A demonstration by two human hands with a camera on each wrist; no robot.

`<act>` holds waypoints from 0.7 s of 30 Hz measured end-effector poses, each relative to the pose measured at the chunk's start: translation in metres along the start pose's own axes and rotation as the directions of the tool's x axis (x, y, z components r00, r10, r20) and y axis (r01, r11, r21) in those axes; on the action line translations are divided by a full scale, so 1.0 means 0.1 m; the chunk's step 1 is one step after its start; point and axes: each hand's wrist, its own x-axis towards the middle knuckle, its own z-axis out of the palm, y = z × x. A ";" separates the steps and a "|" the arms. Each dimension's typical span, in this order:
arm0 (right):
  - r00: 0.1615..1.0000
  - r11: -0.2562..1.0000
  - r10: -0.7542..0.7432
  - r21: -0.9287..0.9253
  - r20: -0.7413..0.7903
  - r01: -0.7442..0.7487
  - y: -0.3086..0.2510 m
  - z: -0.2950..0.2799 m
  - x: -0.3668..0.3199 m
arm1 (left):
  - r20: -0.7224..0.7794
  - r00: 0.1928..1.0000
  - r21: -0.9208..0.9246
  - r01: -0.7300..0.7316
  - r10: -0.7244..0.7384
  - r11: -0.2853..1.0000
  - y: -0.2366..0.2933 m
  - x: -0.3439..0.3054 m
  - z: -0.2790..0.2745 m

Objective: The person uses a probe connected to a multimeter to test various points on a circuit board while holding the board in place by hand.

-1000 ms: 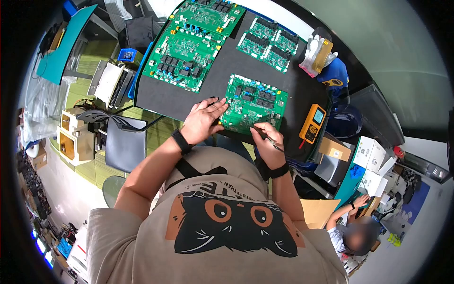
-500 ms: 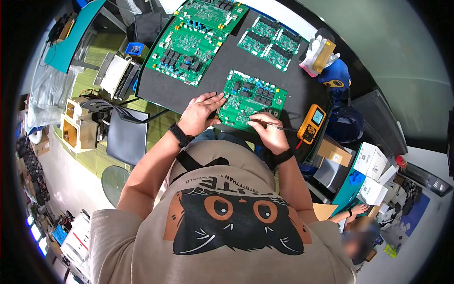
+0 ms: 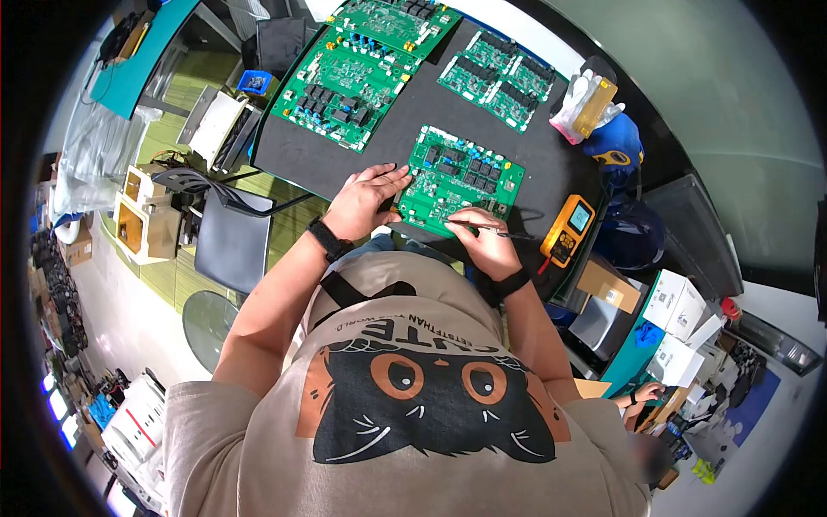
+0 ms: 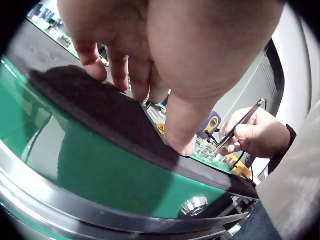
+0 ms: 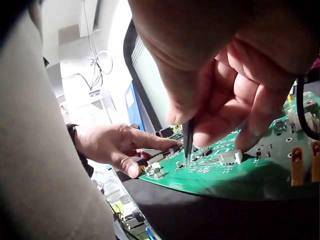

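Observation:
A green circuit board (image 3: 417, 200) with black relays and white connectors lies on the black mat in front of me. My left hand (image 3: 362, 207) rests at its left edge, fingers extended and thumb near the front corner. With thumb and fingers, my right hand (image 3: 491, 248) pinches dark tweezers (image 5: 188, 137) over the board's front part. Their narrow tips point down among small components, right at the board's surface. In the left wrist view, the tweezers (image 4: 237, 127) slant up and back out of the right hand.
Larger green boards (image 3: 340, 90) lie at the back left, and a panel of smaller boards (image 3: 498, 77) at the back. On the right are an orange multimeter (image 3: 568, 231), a blue tool (image 3: 616, 146) and gloves (image 3: 577, 102). A chair (image 3: 233, 246) stands left.
My right hand has moved inward over the board, and the tweezers have turned so their tips reach the surface. My left hand has stayed at the board's left edge.

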 end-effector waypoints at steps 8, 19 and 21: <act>1.000 1.000 -0.006 0.006 -0.011 0.006 0.01 0.03 0.00 | -0.005 1.000 0.000 -0.003 0.003 1.000 0.00 0.00 -0.01; 0.999 1.000 -0.027 -0.001 -0.021 0.027 -0.01 0.03 0.02 | -0.010 1.000 -0.018 -0.010 0.010 1.000 -0.01 0.00 -0.01; 0.999 0.999 -0.032 -0.005 -0.018 0.032 0.00 0.03 0.02 | -0.008 1.000 -0.020 -0.007 0.007 1.000 -0.02 0.00 -0.01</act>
